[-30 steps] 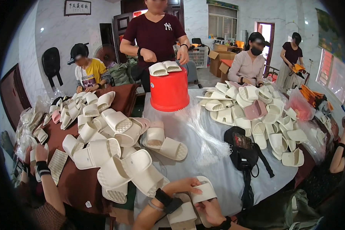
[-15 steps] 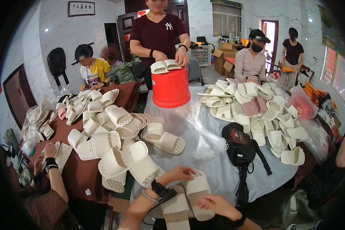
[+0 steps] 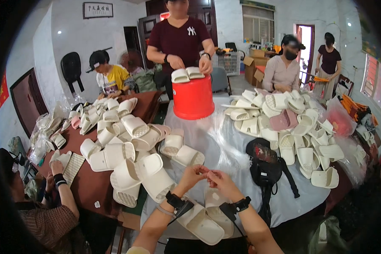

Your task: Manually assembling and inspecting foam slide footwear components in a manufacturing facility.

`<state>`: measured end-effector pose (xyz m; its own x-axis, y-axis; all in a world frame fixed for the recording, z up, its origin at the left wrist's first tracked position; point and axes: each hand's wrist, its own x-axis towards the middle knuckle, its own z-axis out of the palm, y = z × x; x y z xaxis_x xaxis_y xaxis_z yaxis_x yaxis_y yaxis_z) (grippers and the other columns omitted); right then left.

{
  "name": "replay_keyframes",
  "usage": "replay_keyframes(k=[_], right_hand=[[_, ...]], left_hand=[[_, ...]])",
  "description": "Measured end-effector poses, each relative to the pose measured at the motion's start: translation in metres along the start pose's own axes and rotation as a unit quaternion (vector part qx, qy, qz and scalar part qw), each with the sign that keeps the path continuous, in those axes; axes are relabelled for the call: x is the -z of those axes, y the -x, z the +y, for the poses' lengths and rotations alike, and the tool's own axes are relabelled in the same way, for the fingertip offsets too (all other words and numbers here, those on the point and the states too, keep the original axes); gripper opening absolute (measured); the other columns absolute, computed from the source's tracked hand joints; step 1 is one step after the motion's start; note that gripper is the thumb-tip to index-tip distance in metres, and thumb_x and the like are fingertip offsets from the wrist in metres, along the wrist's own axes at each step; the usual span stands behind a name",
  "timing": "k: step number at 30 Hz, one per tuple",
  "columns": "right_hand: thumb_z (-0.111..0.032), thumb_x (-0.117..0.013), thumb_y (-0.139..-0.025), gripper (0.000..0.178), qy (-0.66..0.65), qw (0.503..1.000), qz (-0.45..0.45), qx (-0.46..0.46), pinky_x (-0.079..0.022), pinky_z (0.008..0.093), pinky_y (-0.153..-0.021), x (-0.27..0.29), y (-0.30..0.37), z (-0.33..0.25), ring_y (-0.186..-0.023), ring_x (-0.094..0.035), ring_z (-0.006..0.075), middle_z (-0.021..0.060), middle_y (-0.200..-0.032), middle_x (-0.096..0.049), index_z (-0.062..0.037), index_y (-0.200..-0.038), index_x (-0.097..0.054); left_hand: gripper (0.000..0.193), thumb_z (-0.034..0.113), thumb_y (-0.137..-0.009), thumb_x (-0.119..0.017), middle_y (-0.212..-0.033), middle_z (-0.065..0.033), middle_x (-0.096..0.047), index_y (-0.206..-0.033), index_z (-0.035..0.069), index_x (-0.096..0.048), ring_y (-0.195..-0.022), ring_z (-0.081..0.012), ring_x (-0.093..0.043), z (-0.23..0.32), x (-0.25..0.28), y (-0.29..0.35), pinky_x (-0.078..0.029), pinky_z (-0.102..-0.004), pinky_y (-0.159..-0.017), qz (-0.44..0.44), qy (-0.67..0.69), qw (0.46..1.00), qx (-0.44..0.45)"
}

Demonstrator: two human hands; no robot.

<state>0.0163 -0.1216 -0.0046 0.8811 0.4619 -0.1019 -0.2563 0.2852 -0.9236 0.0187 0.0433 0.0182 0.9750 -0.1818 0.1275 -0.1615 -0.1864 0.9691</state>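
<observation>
My left hand (image 3: 193, 175) and my right hand (image 3: 222, 183) meet fingertip to fingertip above the near edge of the table. Both are closed in a pinch; whatever lies between the fingers is too small to make out. Beneath my wrists lie two cream slippers, one slipper (image 3: 202, 223) nearer my left forearm and the other slipper (image 3: 216, 198) partly hidden behind my right hand. Beyond my hands a bundle of thin clear plastic strands (image 3: 224, 148) spreads over the grey table cover (image 3: 190, 127).
Left of my hands is a heap of cream slippers (image 3: 127, 154); another slipper heap (image 3: 300, 122) fills the right side. A black backpack (image 3: 262, 163) lies right of the strands. Across the table a person (image 3: 180, 40) holds slippers on a red bucket (image 3: 193, 99). Other people sit around.
My hands have left the slippers and come together, fingertips pinched. The nearest slipper now lies at a slant across the other. The whole view has shifted slightly.
</observation>
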Motion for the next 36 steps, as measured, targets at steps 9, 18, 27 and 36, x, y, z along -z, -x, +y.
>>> replay_keyframes(k=[9, 18, 27, 36], right_hand=[[-0.021, -0.046, -0.091, 0.027, -0.05, 0.998, 0.008, 0.02, -0.032, 0.0181, -0.053, 0.016, -0.007, -0.008, -0.057, -0.035, 0.0048, -0.003, -0.071, -0.044, 0.0013, -0.102, -0.054], [-0.01, -0.052, -0.086, 0.028, -0.058, 0.997, 0.052, 0.008, -0.044, 0.0226, -0.072, 0.012, 0.007, -0.013, -0.073, -0.053, 0.0112, 0.004, -0.086, -0.056, 0.0019, -0.111, -0.052], [-0.014, -0.053, -0.086, 0.027, 0.046, 0.996, 0.064, -0.034, -0.047, 0.0232, -0.071, 0.008, 0.007, -0.015, -0.076, -0.056, 0.0103, 0.0055, -0.088, -0.059, 0.0015, -0.108, -0.055], [-0.012, -0.052, -0.086, 0.023, 0.083, 0.995, 0.04, -0.037, -0.046, 0.0223, -0.071, 0.004, 0.008, -0.017, -0.075, -0.055, 0.0095, 0.0044, -0.086, -0.059, 0.0002, -0.106, -0.057]], left_hand=[[0.021, 0.024, -0.089, -0.05, -0.076, 0.0011, -0.053, -0.098, 0.005, -0.055, -0.051, -0.0028, -0.035, 0.006, 0.013, 0.007, -0.03, -0.0176, -0.045, 0.04, 0.185, 0.974, 0.127], [0.02, 0.023, -0.087, -0.052, -0.073, 0.0045, -0.051, -0.097, 0.007, -0.059, -0.051, -0.0023, -0.033, 0.005, 0.002, 0.023, -0.027, -0.0172, -0.046, -0.078, 0.11, 0.975, 0.176], [0.018, 0.02, -0.086, -0.054, -0.076, 0.0049, -0.054, -0.094, 0.005, -0.059, -0.063, -0.0012, -0.041, -0.004, 0.003, 0.024, -0.032, -0.0163, -0.054, -0.05, 0.133, 0.98, 0.142], [0.014, 0.015, -0.084, -0.057, -0.074, 0.0042, -0.056, -0.088, 0.001, -0.059, -0.064, -0.0019, -0.044, -0.001, 0.001, 0.027, -0.037, -0.0188, -0.057, -0.02, 0.043, 0.993, 0.105]])
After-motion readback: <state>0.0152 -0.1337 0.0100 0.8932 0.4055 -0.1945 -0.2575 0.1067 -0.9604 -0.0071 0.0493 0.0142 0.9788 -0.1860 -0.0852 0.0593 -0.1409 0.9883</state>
